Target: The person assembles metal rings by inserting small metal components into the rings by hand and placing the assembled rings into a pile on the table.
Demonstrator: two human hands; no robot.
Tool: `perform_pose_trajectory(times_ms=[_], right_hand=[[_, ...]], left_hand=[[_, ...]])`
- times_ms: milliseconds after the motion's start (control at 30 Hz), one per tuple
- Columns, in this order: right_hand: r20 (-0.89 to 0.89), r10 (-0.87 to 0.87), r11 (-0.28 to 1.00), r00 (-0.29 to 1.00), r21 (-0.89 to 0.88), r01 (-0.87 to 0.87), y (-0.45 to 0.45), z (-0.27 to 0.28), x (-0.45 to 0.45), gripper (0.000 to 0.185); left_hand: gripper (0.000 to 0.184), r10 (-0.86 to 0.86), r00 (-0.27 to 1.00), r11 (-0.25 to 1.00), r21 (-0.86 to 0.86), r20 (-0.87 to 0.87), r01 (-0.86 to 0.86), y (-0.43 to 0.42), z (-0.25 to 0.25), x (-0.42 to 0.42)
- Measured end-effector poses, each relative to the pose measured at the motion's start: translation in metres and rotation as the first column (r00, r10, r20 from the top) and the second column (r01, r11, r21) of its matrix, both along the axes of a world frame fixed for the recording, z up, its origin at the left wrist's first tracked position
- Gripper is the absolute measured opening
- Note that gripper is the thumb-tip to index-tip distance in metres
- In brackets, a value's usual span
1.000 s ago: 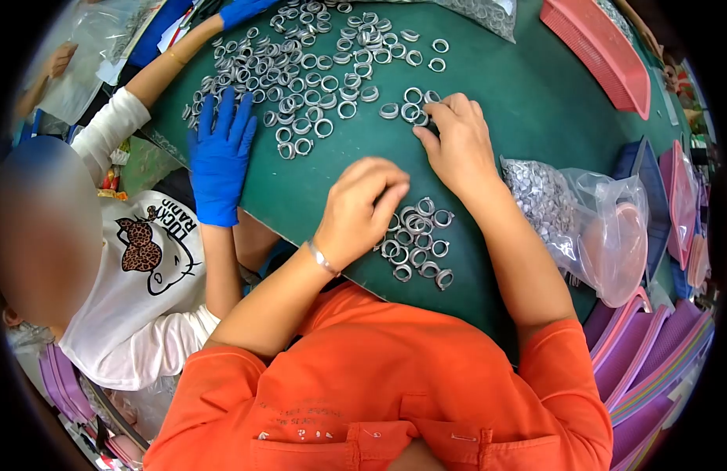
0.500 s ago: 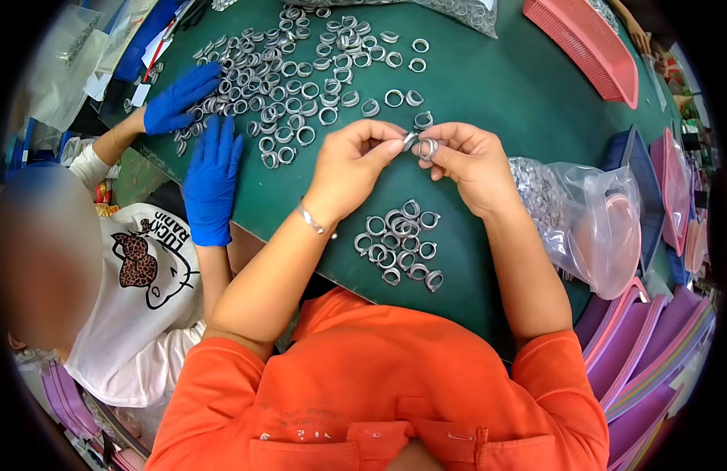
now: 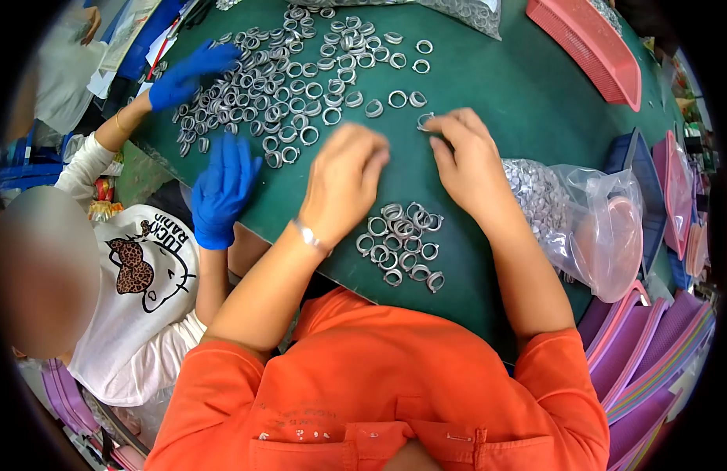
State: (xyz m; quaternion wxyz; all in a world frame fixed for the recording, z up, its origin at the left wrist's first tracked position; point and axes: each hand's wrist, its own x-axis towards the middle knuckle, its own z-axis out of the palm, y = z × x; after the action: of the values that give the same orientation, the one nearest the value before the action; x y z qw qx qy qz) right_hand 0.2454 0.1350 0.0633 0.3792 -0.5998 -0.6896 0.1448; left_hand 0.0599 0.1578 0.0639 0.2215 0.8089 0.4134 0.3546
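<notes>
gaping slightly, the right hand (image 3: 468,162) is at a far ring (image 3: 422,123); the left hand (image 3: 341,174) curls, grip impossible to tell.

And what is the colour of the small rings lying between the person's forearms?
The rings are silvery grey, best seen in the head view.

a green table (image 3: 520,102) is carrying grey rings, a broad spread (image 3: 257,88) lying far left, a small cluster (image 3: 401,228) resting near the front, filled clear bags (image 3: 536,196) sitting right and far, a pink basket (image 3: 589,53) standing far right
</notes>
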Motion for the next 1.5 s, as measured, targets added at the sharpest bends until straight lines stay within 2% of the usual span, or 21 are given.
perform_pose_trajectory(times_ms=[100,167,200,267,300,333,400,533,567,600,733,800,867,1000,1100,1200,1233,1267,1300,1400,1500], right_hand=[[0.081,-0.06,0.998,0.995,-0.029,0.063,0.013,-0.016,-0.003,0.015],[0.119,-0.058,0.996,0.991,-0.057,0.065,0.015,-0.016,0.0,0.017],[-0.086,-0.036,0.978,0.996,-0.206,0.017,0.012,-0.011,0.002,0.018],[-0.288,-0.052,0.939,0.956,-0.341,-0.051,0.006,-0.006,0.005,0.018],[-0.614,-0.11,0.905,0.781,-0.387,-0.177,0.003,-0.005,0.005,0.018],[-0.847,-0.189,0.871,0.497,-0.378,-0.313,0.001,-0.004,0.005,0.017],[-0.903,-0.171,0.864,0.393,-0.329,-0.382,-0.003,-0.003,0.007,0.018],[-0.969,-0.116,0.833,0.216,-0.213,-0.51,-0.008,0.004,0.006,0.016],[-0.969,-0.118,0.833,0.217,-0.215,-0.51,-0.01,0.002,0.007,0.016],[-0.919,-0.02,0.827,0.393,-0.237,-0.51,-0.014,0.0,0.009,0.014],[-0.428,0.393,0.804,0.814,-0.27,-0.53,-0.024,0.012,0.013,0.013],[-0.294,0.475,0.812,0.829,-0.217,-0.542,-0.023,0.012,0.015,0.014],[-0.164,0.319,0.908,0.933,-0.228,-0.351,-0.013,0.014,0.014,0.013],[-0.105,-0.092,0.996,0.99,-0.005,0.092,0.029,-0.007,-0.007,0.011],[0.092,-0.166,0.983,0.982,0.093,0.158,0.049,-0.025,-0.011,0.013],[-0.017,-0.119,0.986,0.993,-0.12,0.116,0.045,-0.021,-0.002,0.02],[-0.015,-0.122,0.985,0.992,-0.124,0.119,0.043,-0.017,-0.001,0.02],[-0.462,-0.169,0.951,0.87,-0.309,0.021,0.039,-0.011,0.001,0.022],[-0.788,-0.276,0.896,0.551,-0.418,-0.148,0.036,-0.006,0.002,0.023],[-0.923,-0.205,0.879,0.327,-0.32,-0.354,0.027,-0.001,0.009,0.024],[-0.923,-0.157,0.881,0.352,-0.292,-0.372,0.022,0.003,0.007,0.017]], left_hand=[[0.011,0.155,0.987,0.982,0.106,0.033,-0.157,0.029,-0.016,0.015],[0.013,0.152,0.972,0.965,0.24,-0.179,-0.106,0.041,-0.026,0.016],[0.013,0.15,0.973,0.964,0.244,-0.176,-0.105,0.04,-0.021,0.015],[0.01,0.074,0.995,0.951,-0.305,0.072,-0.049,0.033,-0.011,0.012],[0.013,0.172,0.937,0.716,-0.692,0.305,0.094,0.033,-0.01,0.011],[0.013,0.17,0.937,0.714,-0.693,0.305,0.096,0.029,-0.008,0.01],[0.018,0.414,0.628,0.467,-0.746,0.659,0.475,0.018,-0.001,0.005],[0.021,0.448,0.572,0.37,-0.725,0.687,0.581,0.009,0.004,-0.001],[0.019,0.446,0.578,0.369,-0.729,0.683,0.577,0.006,0.007,-0.002],[0.019,0.446,0.578,0.367,-0.729,0.683,0.578,0.002,0.008,-0.004],[0.015,0.09,0.938,0.542,-0.806,0.336,0.237,-0.017,0.008,-0.016],[0.013,-0.166,0.986,0.81,-0.57,0.005,0.139,-0.023,0.009,-0.02],[0.012,-0.153,0.987,0.854,-0.497,0.037,0.152,-0.02,0.006,-0.015],[0.022,0.03,0.999,0.999,0.013,0.034,-0.031,0.022,-0.01,0.018],[0.023,0.074,0.996,0.957,0.276,0.044,-0.083,0.055,-0.027,0.039],[0.022,0.06,0.99,0.982,0.187,-0.128,-0.035,0.065,-0.029,0.039],[0.021,0.066,0.995,0.947,-0.319,0.072,-0.04,0.065,-0.017,0.039],[0.02,0.169,0.957,0.675,-0.735,0.238,0.063,0.064,-0.011,0.037],[0.016,0.262,0.863,0.539,-0.807,0.432,0.24,0.062,-0.011,0.032],[0.015,0.431,0.719,0.375,-0.833,0.545,0.407,0.047,-0.006,0.026],[0.015,0.424,0.686,0.336,-0.806,0.591,0.487,0.039,-0.001,0.016]])
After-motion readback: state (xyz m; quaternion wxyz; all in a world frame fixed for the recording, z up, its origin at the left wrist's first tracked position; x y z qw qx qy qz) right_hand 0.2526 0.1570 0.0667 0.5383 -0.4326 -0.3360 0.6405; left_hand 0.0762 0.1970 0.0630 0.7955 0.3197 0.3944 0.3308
